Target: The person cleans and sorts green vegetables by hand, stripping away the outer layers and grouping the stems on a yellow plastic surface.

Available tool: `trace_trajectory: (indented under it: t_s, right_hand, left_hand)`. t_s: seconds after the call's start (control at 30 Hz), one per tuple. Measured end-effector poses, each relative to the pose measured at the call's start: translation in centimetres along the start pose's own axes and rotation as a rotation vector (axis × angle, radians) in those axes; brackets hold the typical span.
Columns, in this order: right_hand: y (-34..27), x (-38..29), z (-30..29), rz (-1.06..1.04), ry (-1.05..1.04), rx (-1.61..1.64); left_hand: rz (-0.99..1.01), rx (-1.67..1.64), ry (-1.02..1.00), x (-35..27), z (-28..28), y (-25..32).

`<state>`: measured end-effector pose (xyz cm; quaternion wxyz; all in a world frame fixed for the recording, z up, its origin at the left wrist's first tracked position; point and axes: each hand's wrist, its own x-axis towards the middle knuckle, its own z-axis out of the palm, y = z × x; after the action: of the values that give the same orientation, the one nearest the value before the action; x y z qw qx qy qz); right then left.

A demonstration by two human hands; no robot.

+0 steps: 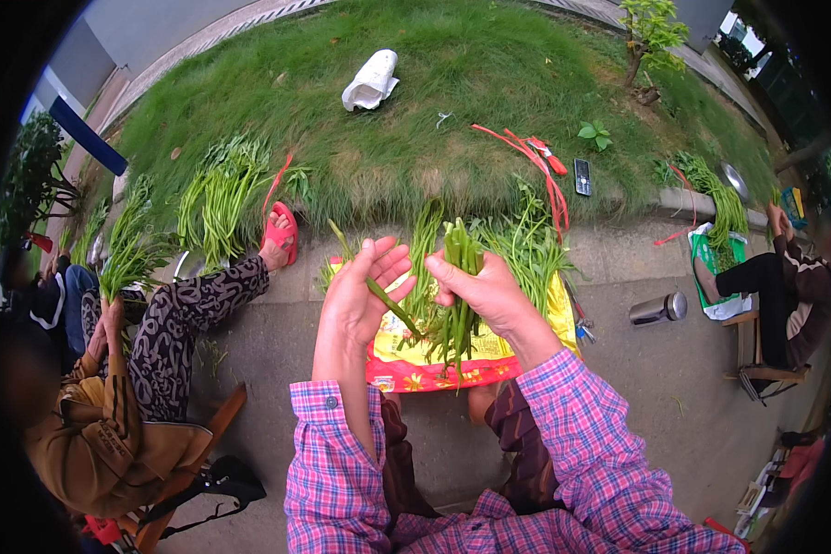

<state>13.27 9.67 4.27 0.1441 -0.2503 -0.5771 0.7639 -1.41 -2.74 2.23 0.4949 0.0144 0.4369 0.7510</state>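
My right hand (481, 287) is closed around a bunch of green leafy-vegetable stems (460, 311), held upright with thin roots hanging from the lower end. To its left, my left hand (370, 287) is raised with fingers spread; one thicker stem (391, 305) slants across its palm, partly behind the thumb, and whether it is gripped I cannot tell. Beneath both hands a yellow and red printed sack (492, 370) lies on the ground. More long green stems (424, 242) and a leafy pile (533, 263) rest on the sack and its far edge.
A person in a brown jacket (104, 443) sits at left, holding greens; another sits at right (803, 291). A steel flask (658, 309) lies on the pavement. On the grass are a phone (582, 177), red straps (554, 197), a white sack (372, 79) and a heap of greens (221, 201).
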Motion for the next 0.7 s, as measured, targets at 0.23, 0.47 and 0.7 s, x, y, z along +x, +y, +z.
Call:
trace_trajectory:
  t_s: [0.23, 0.47, 0.7]
  right_hand:
    - [2.6, 0.4, 2.1, -0.032, -0.050, -0.364]
    - [2.8, 0.4, 2.9, -0.126, 0.001, -0.719]
    - [1.0, 1.2, 1.2, 0.103, 0.151, -0.131]
  left_hand:
    - [-0.020, -0.063, 0.039, 1.2, -0.9, -1.1]
    - [-0.038, -0.119, 0.040, 1.7, -2.0, -1.3]
    - [-0.018, 0.213, -0.087, 0.5, 0.1, -0.9]
